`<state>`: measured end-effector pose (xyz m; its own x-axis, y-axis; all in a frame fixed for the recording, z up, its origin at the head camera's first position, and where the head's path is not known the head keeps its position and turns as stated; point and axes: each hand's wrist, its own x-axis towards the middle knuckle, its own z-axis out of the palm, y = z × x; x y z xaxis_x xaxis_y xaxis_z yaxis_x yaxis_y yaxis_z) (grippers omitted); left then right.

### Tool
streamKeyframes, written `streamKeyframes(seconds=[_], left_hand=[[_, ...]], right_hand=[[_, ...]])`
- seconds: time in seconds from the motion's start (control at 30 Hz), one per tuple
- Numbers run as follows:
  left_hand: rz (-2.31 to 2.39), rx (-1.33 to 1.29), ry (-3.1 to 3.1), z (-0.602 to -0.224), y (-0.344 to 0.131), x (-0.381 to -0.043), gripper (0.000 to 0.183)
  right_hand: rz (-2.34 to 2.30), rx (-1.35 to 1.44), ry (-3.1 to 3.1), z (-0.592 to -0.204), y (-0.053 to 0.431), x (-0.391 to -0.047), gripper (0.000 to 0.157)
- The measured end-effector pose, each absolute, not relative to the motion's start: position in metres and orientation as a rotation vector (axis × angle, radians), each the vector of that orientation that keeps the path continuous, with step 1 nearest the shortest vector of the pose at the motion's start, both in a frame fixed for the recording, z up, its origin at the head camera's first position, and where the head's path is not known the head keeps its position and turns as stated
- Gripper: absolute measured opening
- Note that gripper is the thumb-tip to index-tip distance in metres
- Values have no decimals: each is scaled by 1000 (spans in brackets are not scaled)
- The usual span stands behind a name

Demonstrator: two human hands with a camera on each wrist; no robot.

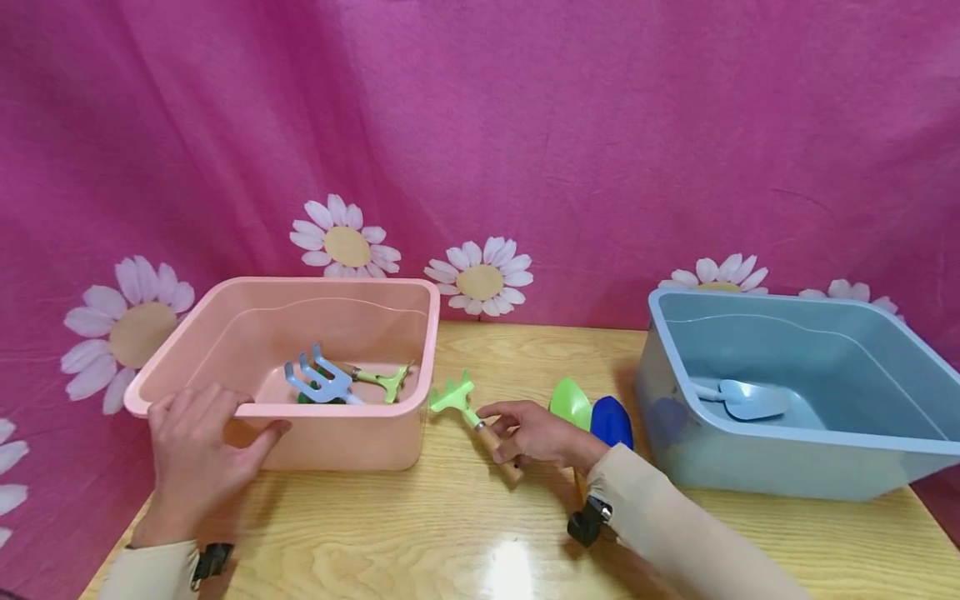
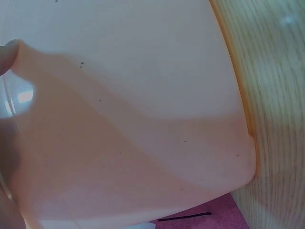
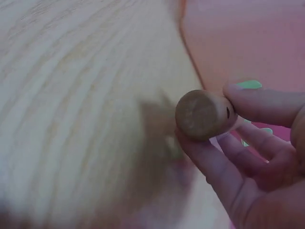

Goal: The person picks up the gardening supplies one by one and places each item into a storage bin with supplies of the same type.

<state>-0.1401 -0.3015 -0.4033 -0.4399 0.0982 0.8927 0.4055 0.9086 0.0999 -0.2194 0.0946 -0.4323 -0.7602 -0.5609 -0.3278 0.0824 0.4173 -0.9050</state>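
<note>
In the head view my right hand (image 1: pixel 536 433) holds a small light green rake (image 1: pixel 453 398) by its wooden handle, its tines pointing toward the pink bin. Seen from the right wrist, thumb and fingers pinch the round wooden handle (image 3: pixel 198 114) near its end. My left hand (image 1: pixel 198 446) grips the front rim of the pink bin (image 1: pixel 345 437), fingers over the edge and thumb along the outer wall. Inside that bin lie a light blue hand rake (image 1: pixel 326 385), a light green rake (image 1: pixel 390 382) and something dark green, mostly hidden beneath the blue one.
Beyond my right wrist lie a green shovel (image 1: pixel 572 403) and a blue shovel (image 1: pixel 612 421), their lower parts hidden by my arm. A blue-grey bin (image 1: pixel 810 467) stands at the right with a light blue trowel (image 1: pixel 753 400) inside. A pink flowered cloth (image 1: pixel 585 167) hangs behind the wooden table (image 1: pixel 390 533).
</note>
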Motion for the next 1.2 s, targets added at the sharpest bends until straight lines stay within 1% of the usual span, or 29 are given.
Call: streamKeyframes(seconds=[0.17,0.5,0.63,0.9,1.13,1.2], left_hand=[[-360,-376,-2014,-403,-300,-141,67],[-364,-364,-2029,-403,-302,-139,69],[-369,-363,-2031,-403,-303,-137,69],[-357,-374,-2020,-402,-302,-139,68],[-356,-364,-2032,-403,-303,-140,69],[-356,-361,-2036,-403,-303,-140,69]], right_hand=[[-1335,-440,2137,-419,108,-218,65],[-1417,-382,2074,-405,123,-213,64],[-1404,-408,2156,-390,125,-209,63],[-1341,-582,2326,-350,139,-214,73],[-1362,-599,2351,-347,144,-221,58],[-1351,-598,2359,-346,144,-224,57]])
